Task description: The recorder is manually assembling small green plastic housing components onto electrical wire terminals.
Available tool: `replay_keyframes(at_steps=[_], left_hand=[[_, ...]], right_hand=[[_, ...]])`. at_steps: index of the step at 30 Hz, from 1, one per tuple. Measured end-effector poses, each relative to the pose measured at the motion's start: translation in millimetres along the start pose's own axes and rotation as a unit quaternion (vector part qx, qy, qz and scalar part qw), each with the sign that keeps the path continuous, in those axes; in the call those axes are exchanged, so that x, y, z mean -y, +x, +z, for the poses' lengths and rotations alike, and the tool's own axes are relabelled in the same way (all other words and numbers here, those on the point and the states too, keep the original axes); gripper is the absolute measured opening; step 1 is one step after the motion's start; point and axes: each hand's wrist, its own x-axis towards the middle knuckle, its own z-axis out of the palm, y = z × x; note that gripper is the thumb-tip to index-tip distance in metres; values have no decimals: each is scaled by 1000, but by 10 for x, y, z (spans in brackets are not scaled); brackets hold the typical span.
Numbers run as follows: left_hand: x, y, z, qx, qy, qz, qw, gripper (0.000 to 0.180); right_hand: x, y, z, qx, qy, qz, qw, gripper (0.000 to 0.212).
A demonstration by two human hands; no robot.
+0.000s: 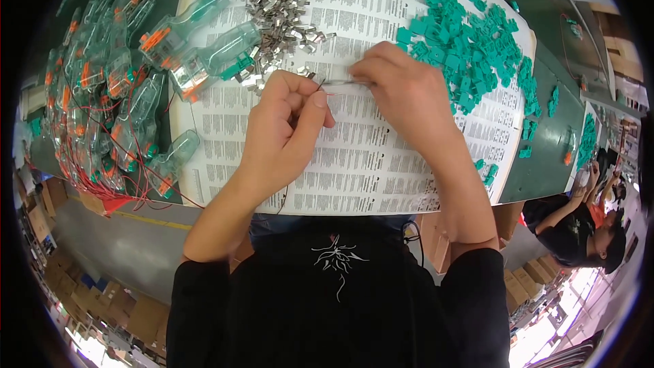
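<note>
My left hand (pixel 289 119) is closed in a pinch on a thin wire (pixel 320 86), thumb against forefinger, above the printed sheet. A dark length of wire (pixel 283 197) hangs below that wrist. From the right, my right hand (pixel 405 85) grips a slim silvery tool (pixel 349 82) that looks like tweezers. Its tip reaches the wire at my left fingertips. Whatever small part may sit between the fingertips is too small to make out. Beyond my left hand lies a heap of small bent metal clips (pixel 283 17). Beside my right hand spreads a pile of green plastic pieces (pixel 466 44).
Clear greenish plastic housings (pixel 126 105) with orange parts and tangled red wires (pixel 112 191) crowd the table's left side. Two more housings (pixel 225 48) lie on the printed sheet (pixel 327 177) near the clips. At the far right, another person (pixel 579 232) is at work.
</note>
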Motion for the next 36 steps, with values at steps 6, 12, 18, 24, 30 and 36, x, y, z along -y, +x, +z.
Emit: replay_keyframes(at_steps=[6, 12, 18, 24, 30, 36], left_hand=[[-107, 0, 43, 29, -52, -32, 998, 9], [-47, 11, 68, -6, -71, 83, 994, 14], [0, 54, 58, 16, -58, 171, 983, 18], [0, 19, 65, 35, -90, 162, 982, 20], [7, 12, 77, 21, -120, 165, 979, 20], [-5, 4, 78, 17, -132, 151, 980, 21]], right_hand=[[356, -300, 25, -135, 393, 176, 892, 15], [410, -446, 197, -119, 755, 289, 576, 15], [367, -444, 209, -95, 817, 302, 482, 20], [372, -462, 242, -76, 843, 279, 454, 19], [385, -455, 244, -85, 845, 279, 448, 18], [403, -457, 244, -89, 834, 286, 463, 17]])
